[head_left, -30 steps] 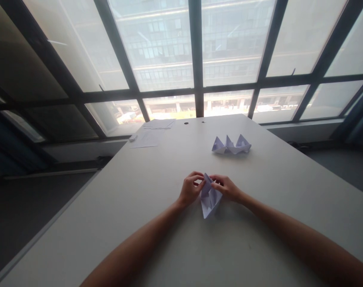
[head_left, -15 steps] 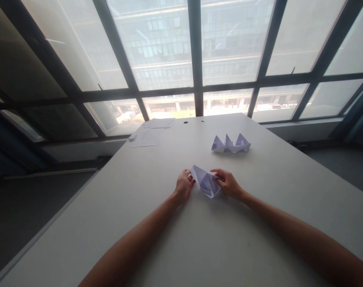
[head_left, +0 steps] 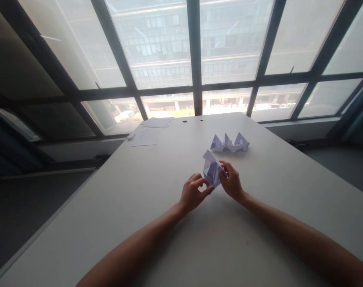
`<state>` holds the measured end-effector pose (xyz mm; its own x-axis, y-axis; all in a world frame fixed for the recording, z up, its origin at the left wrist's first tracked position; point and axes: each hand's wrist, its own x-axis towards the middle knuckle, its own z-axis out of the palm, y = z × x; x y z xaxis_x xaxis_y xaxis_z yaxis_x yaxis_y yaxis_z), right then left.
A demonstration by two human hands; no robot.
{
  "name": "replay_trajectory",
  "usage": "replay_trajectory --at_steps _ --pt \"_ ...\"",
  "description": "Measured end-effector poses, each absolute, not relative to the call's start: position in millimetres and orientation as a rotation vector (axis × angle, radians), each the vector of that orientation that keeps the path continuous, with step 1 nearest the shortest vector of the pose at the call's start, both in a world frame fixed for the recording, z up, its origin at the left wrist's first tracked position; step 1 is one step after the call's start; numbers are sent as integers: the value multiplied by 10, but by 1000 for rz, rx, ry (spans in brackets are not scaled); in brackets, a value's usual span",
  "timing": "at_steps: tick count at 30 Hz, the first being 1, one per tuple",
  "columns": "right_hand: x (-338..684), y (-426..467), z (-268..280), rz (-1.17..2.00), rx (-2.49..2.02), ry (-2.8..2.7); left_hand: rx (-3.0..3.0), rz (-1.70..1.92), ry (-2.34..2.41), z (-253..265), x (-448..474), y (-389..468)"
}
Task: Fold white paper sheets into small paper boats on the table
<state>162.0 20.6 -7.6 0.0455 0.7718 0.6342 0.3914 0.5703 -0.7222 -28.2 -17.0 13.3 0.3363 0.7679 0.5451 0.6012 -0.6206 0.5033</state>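
Observation:
A folded white paper boat [head_left: 210,166] is held tilted over the middle of the table, one pointed end facing up and away from me. My right hand [head_left: 231,180] grips its right side between thumb and fingers. At its lower left edge my left hand [head_left: 196,191] pinches the paper, thumb and index finger curved into a ring. The boat's folds lie partly behind my fingertips. Beyond it, more folded paper boats [head_left: 233,144] stand close together, their peaks upright.
Flat paper sheets [head_left: 144,138] lie at the table's far left, with a small white object [head_left: 130,136] beside them. The white table [head_left: 157,167] reaches toward tall windows [head_left: 151,48]. A dark round hole [head_left: 184,121] sits near its far edge.
The paper boat has been turned and raised slightly, its tip now pointing more upward. My left hand has moved right and closed on its lower edge; my right hand keeps its hold.

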Motion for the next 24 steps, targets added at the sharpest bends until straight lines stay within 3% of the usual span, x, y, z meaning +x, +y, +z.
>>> replay_trajectory --at_steps 7,17,21,24 --pt "1549 245 -126 337 -1038 -1592 2244 1053 1206 50 -248 -118" --pt "1664 503 -197 621 -1111 -1379 1057 1440 1299 -76 -399 213" --pt "1600 385 -71 605 -1107 -1380 1407 1520 1305 50 -440 224" --pt "1505 281 26 645 -1087 -1402 1586 1322 1233 134 -415 211"
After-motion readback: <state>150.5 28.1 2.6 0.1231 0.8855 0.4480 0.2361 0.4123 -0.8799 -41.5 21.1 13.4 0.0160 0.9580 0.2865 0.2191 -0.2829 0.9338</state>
